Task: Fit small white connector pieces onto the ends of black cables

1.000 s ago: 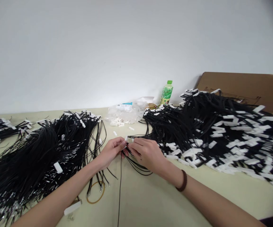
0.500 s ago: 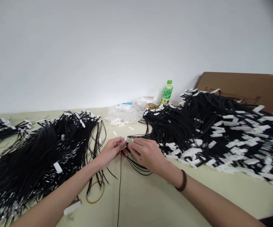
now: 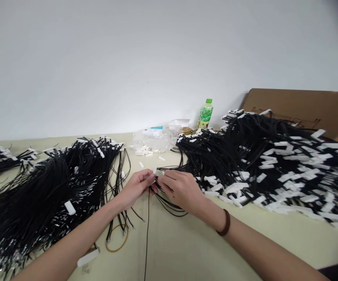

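My left hand (image 3: pixel 136 188) and my right hand (image 3: pixel 180 188) meet fingertip to fingertip at the middle of the table. Both are closed in a pinch. Between them sits a small white connector (image 3: pixel 156 172) joined to thin black wires (image 3: pixel 169 205) that loop under my right hand. A single black wire (image 3: pixel 147 238) trails from the pinch toward me. My right wrist wears a brown band (image 3: pixel 225 223).
A big heap of black wires with white connectors (image 3: pixel 274 164) lies at the right. Another heap of black wires (image 3: pixel 48 187) lies at the left. A clear bag of white connectors (image 3: pixel 154 141), a green bottle (image 3: pixel 205 114), a cardboard box (image 3: pixel 303 109) and a rubber band (image 3: pixel 116 239) are nearby.
The hands stay pinched together at the same spot; only the view has shifted very slightly.
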A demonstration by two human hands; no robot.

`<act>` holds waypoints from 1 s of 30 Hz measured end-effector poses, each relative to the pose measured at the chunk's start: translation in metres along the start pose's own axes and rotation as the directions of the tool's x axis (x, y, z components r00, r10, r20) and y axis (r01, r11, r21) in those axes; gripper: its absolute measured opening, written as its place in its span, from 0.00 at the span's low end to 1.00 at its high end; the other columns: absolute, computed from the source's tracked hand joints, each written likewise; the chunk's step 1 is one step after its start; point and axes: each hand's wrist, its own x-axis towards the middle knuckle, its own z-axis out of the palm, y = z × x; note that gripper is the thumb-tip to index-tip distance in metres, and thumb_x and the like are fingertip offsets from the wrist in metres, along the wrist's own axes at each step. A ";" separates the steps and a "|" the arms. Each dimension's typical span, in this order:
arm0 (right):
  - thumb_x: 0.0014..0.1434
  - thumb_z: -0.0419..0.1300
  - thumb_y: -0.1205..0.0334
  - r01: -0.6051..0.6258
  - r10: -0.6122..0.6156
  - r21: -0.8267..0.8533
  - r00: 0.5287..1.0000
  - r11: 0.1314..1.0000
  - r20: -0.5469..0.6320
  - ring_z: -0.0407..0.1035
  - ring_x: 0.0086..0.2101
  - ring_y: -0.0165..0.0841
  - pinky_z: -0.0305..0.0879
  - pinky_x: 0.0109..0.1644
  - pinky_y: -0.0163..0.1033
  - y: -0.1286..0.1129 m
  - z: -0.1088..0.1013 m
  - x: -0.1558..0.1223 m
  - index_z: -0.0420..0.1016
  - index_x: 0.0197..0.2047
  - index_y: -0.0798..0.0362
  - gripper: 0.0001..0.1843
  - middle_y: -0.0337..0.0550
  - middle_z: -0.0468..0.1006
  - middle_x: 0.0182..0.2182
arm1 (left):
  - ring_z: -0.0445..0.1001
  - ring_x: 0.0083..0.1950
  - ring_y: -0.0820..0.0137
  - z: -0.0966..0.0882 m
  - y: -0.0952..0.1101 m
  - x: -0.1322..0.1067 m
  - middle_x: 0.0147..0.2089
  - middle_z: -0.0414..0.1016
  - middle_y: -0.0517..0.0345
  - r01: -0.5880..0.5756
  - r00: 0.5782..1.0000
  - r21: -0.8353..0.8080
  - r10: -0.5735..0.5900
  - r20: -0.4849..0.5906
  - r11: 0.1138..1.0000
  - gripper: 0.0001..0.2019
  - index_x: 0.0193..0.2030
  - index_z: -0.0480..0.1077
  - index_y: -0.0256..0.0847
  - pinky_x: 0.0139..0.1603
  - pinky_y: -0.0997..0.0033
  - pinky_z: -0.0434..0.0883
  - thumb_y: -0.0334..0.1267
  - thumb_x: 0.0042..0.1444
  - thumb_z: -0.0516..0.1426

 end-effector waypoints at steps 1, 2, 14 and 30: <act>0.60 0.49 0.68 -0.002 0.002 0.000 1.000 1.000 -0.005 0.59 0.26 0.27 0.50 0.30 0.34 0.000 0.000 0.000 0.67 0.27 0.55 0.11 0.38 0.65 0.23 | 0.68 0.26 0.73 0.000 0.001 0.000 0.22 0.69 0.60 0.001 1.000 0.000 -0.001 -0.005 1.000 0.16 0.29 0.66 0.37 0.24 0.76 0.61 0.50 0.50 0.55; 0.60 0.49 0.68 -0.004 0.004 0.001 1.000 1.000 -0.009 0.59 0.26 0.27 0.50 0.30 0.34 0.000 0.000 0.000 0.67 0.28 0.55 0.11 0.38 0.65 0.23 | 0.68 0.26 0.73 0.000 0.001 -0.001 0.22 0.69 0.60 0.003 1.000 -0.001 -0.003 -0.009 1.000 0.16 0.29 0.65 0.37 0.24 0.76 0.61 0.50 0.50 0.56; 0.61 0.49 0.67 -0.038 0.037 -0.011 0.999 0.999 -0.038 0.60 0.26 0.27 0.52 0.30 0.34 -0.001 -0.004 0.002 0.68 0.29 0.54 0.10 0.38 0.66 0.23 | 0.67 0.26 0.74 -0.003 0.000 0.000 0.24 0.68 0.60 -0.011 1.000 -0.041 0.011 0.003 0.999 0.14 0.28 0.65 0.37 0.25 0.76 0.61 0.48 0.51 0.55; 0.63 0.47 0.66 -0.015 0.017 0.030 0.997 0.999 -0.072 0.62 0.28 0.28 0.57 0.33 0.33 0.002 -0.006 0.003 0.68 0.29 0.55 0.13 0.40 0.68 0.25 | 0.68 0.26 0.74 -0.006 -0.004 0.000 0.23 0.67 0.61 -0.046 0.999 -0.094 0.044 -0.025 0.994 0.14 0.26 0.63 0.37 0.25 0.76 0.61 0.46 0.52 0.55</act>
